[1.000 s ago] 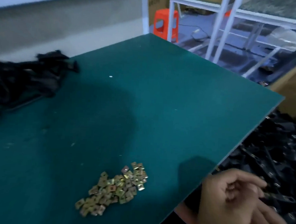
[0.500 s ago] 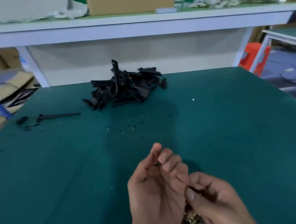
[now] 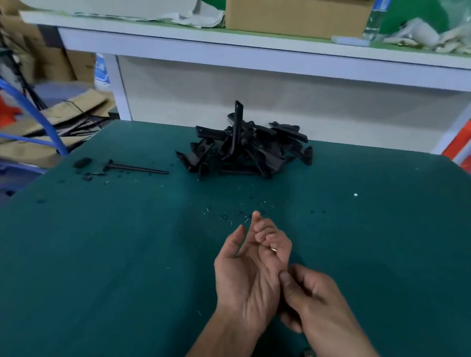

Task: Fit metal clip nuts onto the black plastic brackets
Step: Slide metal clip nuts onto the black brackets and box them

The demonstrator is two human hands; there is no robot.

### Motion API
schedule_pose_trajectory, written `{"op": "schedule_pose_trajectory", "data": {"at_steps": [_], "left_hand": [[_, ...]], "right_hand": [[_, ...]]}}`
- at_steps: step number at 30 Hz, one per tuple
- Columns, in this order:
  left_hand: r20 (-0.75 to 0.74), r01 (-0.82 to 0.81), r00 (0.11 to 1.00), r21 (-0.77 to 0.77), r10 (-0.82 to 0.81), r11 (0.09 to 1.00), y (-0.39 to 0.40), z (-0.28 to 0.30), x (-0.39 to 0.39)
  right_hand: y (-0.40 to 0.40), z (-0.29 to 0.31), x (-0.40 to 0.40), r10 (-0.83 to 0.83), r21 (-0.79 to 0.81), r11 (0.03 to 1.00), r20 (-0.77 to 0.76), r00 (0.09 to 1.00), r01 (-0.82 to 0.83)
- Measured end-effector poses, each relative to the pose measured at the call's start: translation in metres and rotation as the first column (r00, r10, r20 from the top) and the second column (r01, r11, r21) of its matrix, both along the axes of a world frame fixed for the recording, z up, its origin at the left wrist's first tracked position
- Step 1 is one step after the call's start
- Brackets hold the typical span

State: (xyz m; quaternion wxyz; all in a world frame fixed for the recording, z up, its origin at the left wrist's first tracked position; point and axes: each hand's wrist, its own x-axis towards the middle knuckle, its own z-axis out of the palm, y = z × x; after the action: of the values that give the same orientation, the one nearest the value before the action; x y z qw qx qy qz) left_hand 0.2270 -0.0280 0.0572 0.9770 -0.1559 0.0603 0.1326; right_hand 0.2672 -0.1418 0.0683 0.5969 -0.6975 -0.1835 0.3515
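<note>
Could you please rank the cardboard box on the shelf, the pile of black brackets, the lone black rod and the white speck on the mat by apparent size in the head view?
1. cardboard box, cropped at the top edge
2. pile of black brackets
3. black rod
4. white speck

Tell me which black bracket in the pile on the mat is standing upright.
The tall narrow bracket at the middle of the pile of black brackets: it sticks straight up above the heap, while the others lie flat or slanted.
</note>
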Motion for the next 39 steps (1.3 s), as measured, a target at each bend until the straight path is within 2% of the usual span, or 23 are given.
{"op": "schedule_pose_trajectory", "data": {"at_steps": [2,5,8,11,14,15,16,17,18,19,20,21,23,25,27,30,36,38,39], "left_hand": [[0.0,-0.025,1.0,0.07,0.025,0.997,0.005,-0.002,0.005],[-0.023,-0.055,0.998,0.179,0.06,0.982,0.022,-0.004,0.01],[-0.058,-0.089,0.993,0.243,0.106,0.966,0.043,-0.01,0.012],[-0.053,-0.122,0.989,0.24,0.138,0.963,0.058,-0.018,0.012],[-0.073,-0.187,0.972,0.329,0.222,0.926,0.067,-0.023,0.016],[-0.072,-0.2,0.968,0.365,0.241,0.909,0.069,-0.024,0.017],[-0.059,-0.2,0.969,0.381,0.24,0.903,0.069,-0.026,0.019],[-0.039,-0.193,0.974,0.385,0.225,0.903,0.069,-0.027,0.02],[-0.02,-0.18,0.979,0.393,0.204,0.902,0.068,-0.029,0.021],[-0.008,-0.162,0.983,0.408,0.181,0.899,0.066,-0.03,0.022],[-0.006,-0.143,0.987,0.428,0.161,0.892,0.064,-0.031,0.023],[0.0,-0.127,0.99,0.448,0.142,0.885,0.062,-0.032,0.024],[0.015,-0.108,0.993,0.476,0.115,0.873,0.062,-0.033,0.025],[0.017,-0.098,0.995,0.476,0.102,0.874,0.063,-0.033,0.025],[0.011,-0.09,0.995,0.48,0.097,0.873,0.065,-0.032,0.024],[-0.005,-0.072,0.996,0.513,0.087,0.855,0.065,-0.031,0.022],[-0.025,-0.046,0.997,0.5,0.068,0.865,0.065,-0.028,0.023],[-0.037,-0.052,0.996,0.499,0.081,0.865,0.064,-0.028,0.024],[-0.042,-0.06,0.995,0.517,0.095,0.854,0.063,-0.028,0.025]], "right_hand": [[0.007,-0.007,0.007,0.027,0.002,1.0,0.031,0.999,-0.027],[0.023,-0.012,0.022,0.127,-0.077,0.99,0.113,0.985,-0.119],[0.042,-0.01,0.042,0.324,-0.244,0.929,0.179,0.929,-0.277],[0.066,-0.002,0.068,0.571,-0.448,0.776,0.198,0.796,-0.445],[0.087,0.013,0.101,0.803,-0.636,0.539,0.19,0.564,-0.552],[0.095,0.016,0.114,0.81,-0.661,0.53,0.209,0.547,-0.532],[0.105,0.015,0.128,0.771,-0.674,0.583,0.285,0.569,-0.453],[0.116,0.013,0.143,0.679,-0.671,0.679,0.42,0.602,-0.298],[0.128,0.009,0.159,0.544,-0.629,0.774,0.598,0.589,-0.076],[0.141,0.005,0.17,0.416,-0.557,0.819,0.742,0.525,0.139],[0.153,-0.001,0.179,0.341,-0.502,0.818,0.816,0.467,0.281],[0.165,-0.006,0.185,0.318,-0.489,0.798,0.838,0.443,0.351],[0.183,-0.016,0.197,0.369,-0.534,0.749,0.828,0.422,0.392],[0.193,-0.023,0.204,0.419,-0.531,0.727,0.846,0.33,0.435],[0.196,-0.024,0.207,0.414,-0.472,0.739,0.881,0.228,0.481],[0.189,-0.015,0.209,0.348,-0.374,0.781,0.926,0.149,0.5],[0.13,0.02,0.184,0.266,-0.306,0.83,0.952,0.15,0.467],[0.102,0.028,0.165,0.186,-0.264,0.85,0.96,0.209,0.455],[0.088,0.03,0.154,0.124,-0.237,0.87,0.954,0.274,0.432]]}}
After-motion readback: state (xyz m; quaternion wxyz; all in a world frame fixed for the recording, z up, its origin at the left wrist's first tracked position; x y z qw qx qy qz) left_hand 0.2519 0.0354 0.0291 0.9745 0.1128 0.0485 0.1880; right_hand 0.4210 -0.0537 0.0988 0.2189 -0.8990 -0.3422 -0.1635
